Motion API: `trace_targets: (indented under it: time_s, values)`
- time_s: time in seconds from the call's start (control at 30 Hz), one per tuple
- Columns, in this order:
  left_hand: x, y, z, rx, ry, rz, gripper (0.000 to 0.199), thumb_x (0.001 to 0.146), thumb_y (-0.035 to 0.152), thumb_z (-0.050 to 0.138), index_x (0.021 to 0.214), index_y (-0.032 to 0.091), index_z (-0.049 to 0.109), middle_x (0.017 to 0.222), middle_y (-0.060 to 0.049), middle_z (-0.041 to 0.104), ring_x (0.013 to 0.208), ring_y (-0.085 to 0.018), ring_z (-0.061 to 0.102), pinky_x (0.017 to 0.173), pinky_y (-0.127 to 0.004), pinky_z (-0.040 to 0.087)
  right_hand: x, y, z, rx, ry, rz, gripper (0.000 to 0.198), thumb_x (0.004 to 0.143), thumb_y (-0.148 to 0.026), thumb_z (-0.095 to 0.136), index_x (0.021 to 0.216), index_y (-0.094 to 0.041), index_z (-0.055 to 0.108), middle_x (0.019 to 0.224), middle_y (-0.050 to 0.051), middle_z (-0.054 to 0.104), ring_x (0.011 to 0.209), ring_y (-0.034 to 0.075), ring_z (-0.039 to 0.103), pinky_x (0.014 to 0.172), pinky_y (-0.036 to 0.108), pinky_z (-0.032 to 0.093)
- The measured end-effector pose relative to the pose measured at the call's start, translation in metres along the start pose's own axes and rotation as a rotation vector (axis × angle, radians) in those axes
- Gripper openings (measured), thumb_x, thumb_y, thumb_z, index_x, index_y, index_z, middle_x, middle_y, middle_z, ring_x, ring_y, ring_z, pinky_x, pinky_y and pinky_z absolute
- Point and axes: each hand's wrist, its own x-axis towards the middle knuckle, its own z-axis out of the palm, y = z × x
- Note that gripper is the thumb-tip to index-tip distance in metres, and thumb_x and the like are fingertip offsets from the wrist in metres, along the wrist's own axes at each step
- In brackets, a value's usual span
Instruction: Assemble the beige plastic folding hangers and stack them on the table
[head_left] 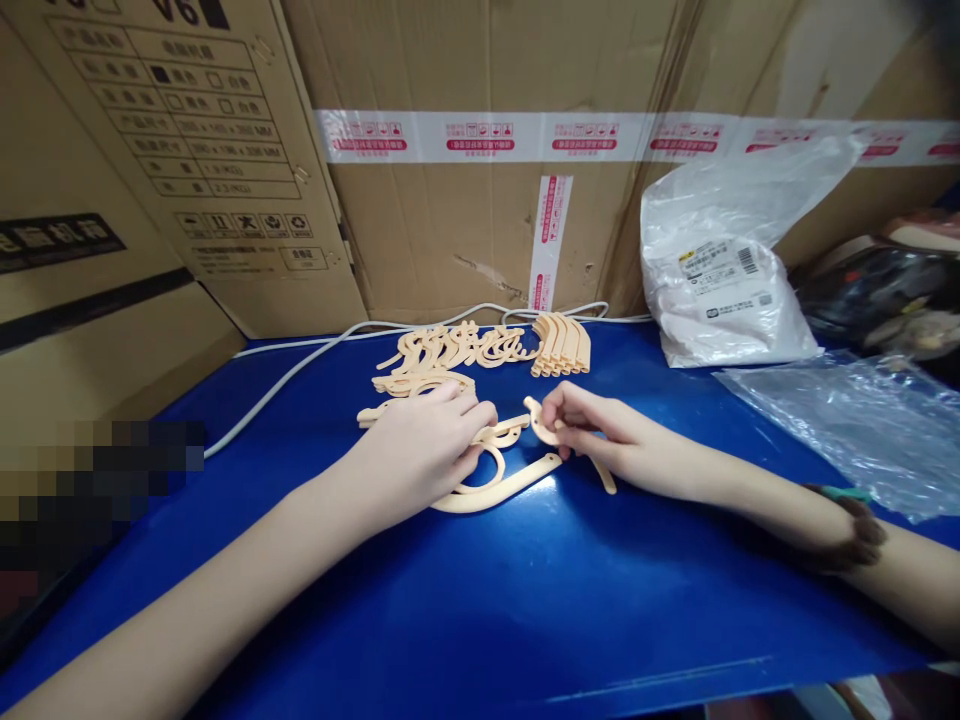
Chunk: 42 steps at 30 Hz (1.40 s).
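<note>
My left hand point(424, 435) is closed over several beige curved plastic pieces that look like parts of folding clothes hangers. A flat hanger part point(510, 430) sticks out from under its fingers toward the right. Below that hand lies a long curved hanger arm point(499, 492) with a hole at its end, and a ring-shaped part point(491, 465) sits beside it. My right hand point(592, 425) pinches a small curved hanger piece point(540, 422) between thumb and fingers. The tip of another beige strip point(604, 478) shows under this hand; whether it is held, I cannot tell.
Behind the hands lie a pile of hook-like pieces point(439, 347) and a neat stack of curved arms point(561, 345) on the blue table point(480, 610). A white cable point(285, 385) runs along the back. Cardboard boxes point(450, 230) wall the rear; a plastic bag point(727, 290) stands right.
</note>
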Motion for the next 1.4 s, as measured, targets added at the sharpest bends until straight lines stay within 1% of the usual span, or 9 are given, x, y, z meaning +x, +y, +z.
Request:
trace_targets:
  time_s: [0.13, 0.3, 0.37, 0.47, 0.63, 0.9, 1.07, 1.27, 1.4]
  values:
    - [0.001, 0.001, 0.004, 0.062, 0.039, 0.006, 0.01, 0.089, 0.014, 0.051, 0.089, 0.016, 0.06, 0.088, -0.005, 0.064, 0.089, -0.024, 0.058, 0.07, -0.033, 0.044, -0.002, -0.003, 0.002, 0.144, -0.129, -0.013, 0.012, 0.096, -0.029, 0.041, 0.105, -0.021, 0.042, 0.086, 0.0, 0.047, 0.072, 0.012, 0.049, 0.055, 0.022, 0.044]
    - [-0.002, 0.011, -0.002, -0.064, 0.083, -0.013, 0.016, 0.092, 0.02, 0.046, 0.099, 0.015, 0.06, 0.101, -0.009, 0.064, 0.099, -0.026, 0.056, 0.081, -0.038, 0.047, 0.001, -0.001, -0.002, 0.137, 0.096, 0.021, 0.018, 0.096, -0.027, 0.038, 0.113, -0.022, 0.042, 0.081, -0.002, 0.046, 0.062, 0.01, 0.044, 0.055, 0.023, 0.04]
    - [-0.003, 0.017, -0.005, -0.213, 0.067, 0.012, 0.021, 0.092, 0.033, 0.049, 0.101, 0.016, 0.058, 0.108, -0.009, 0.062, 0.105, -0.025, 0.054, 0.087, -0.039, 0.047, 0.002, 0.0, -0.005, -0.023, 0.203, 0.01, 0.018, 0.096, -0.033, 0.038, 0.108, -0.022, 0.045, 0.081, -0.001, 0.05, 0.066, 0.012, 0.047, 0.059, 0.024, 0.041]
    - [-0.005, 0.024, -0.003, -0.332, 0.025, 0.075, 0.034, 0.086, 0.048, 0.057, 0.099, 0.017, 0.056, 0.126, -0.012, 0.056, 0.121, -0.028, 0.046, 0.102, -0.044, 0.039, 0.001, 0.0, -0.01, -0.383, 0.232, -0.054, 0.024, 0.093, -0.042, 0.046, 0.106, -0.021, 0.047, 0.08, 0.0, 0.058, 0.07, 0.015, 0.054, 0.064, 0.027, 0.041]
    - [-0.005, 0.024, 0.002, -0.337, -0.081, 0.12, 0.021, 0.091, 0.036, 0.051, 0.092, 0.016, 0.057, 0.136, -0.016, 0.05, 0.134, -0.032, 0.036, 0.108, -0.049, 0.034, -0.003, -0.002, -0.014, -0.747, 0.178, -0.085, 0.026, 0.093, -0.036, 0.049, 0.112, -0.017, 0.051, 0.088, 0.006, 0.066, 0.075, 0.019, 0.063, 0.066, 0.027, 0.042]
    - [-0.003, 0.024, 0.006, -0.46, -0.033, 0.037, 0.021, 0.099, 0.027, 0.034, 0.101, 0.018, 0.053, 0.131, -0.013, 0.053, 0.129, -0.024, 0.045, 0.105, -0.042, 0.04, -0.001, -0.007, -0.015, -0.682, 0.075, -0.064, 0.035, 0.101, -0.037, 0.029, 0.106, -0.018, 0.059, 0.099, 0.007, 0.069, 0.087, 0.02, 0.064, 0.077, 0.029, 0.043]
    - [-0.001, 0.026, 0.007, -0.529, 0.017, -0.069, 0.021, 0.1, 0.029, 0.029, 0.102, 0.018, 0.047, 0.135, -0.014, 0.051, 0.13, -0.023, 0.045, 0.106, -0.042, 0.039, -0.002, -0.009, -0.017, -0.677, -0.001, -0.056, 0.038, 0.101, -0.04, 0.028, 0.092, -0.018, 0.058, 0.081, 0.004, 0.065, 0.071, 0.016, 0.058, 0.067, 0.027, 0.038]
    - [0.001, 0.026, 0.007, -0.577, 0.035, -0.083, 0.018, 0.1, 0.029, 0.03, 0.097, 0.02, 0.045, 0.131, -0.013, 0.054, 0.128, -0.022, 0.047, 0.106, -0.042, 0.039, -0.003, -0.014, -0.018, -0.641, -0.052, -0.098, 0.042, 0.101, -0.041, 0.026, 0.078, -0.017, 0.053, 0.071, 0.002, 0.059, 0.059, 0.012, 0.048, 0.061, 0.026, 0.034]
    - [0.0, 0.027, 0.012, -0.556, 0.047, -0.067, 0.02, 0.1, 0.027, 0.03, 0.101, 0.018, 0.048, 0.13, -0.014, 0.055, 0.131, -0.022, 0.044, 0.108, -0.043, 0.039, -0.003, -0.011, -0.018, -0.58, -0.09, -0.145, 0.039, 0.1, -0.041, 0.034, 0.091, -0.015, 0.062, 0.081, 0.005, 0.066, 0.067, 0.014, 0.057, 0.063, 0.025, 0.038]
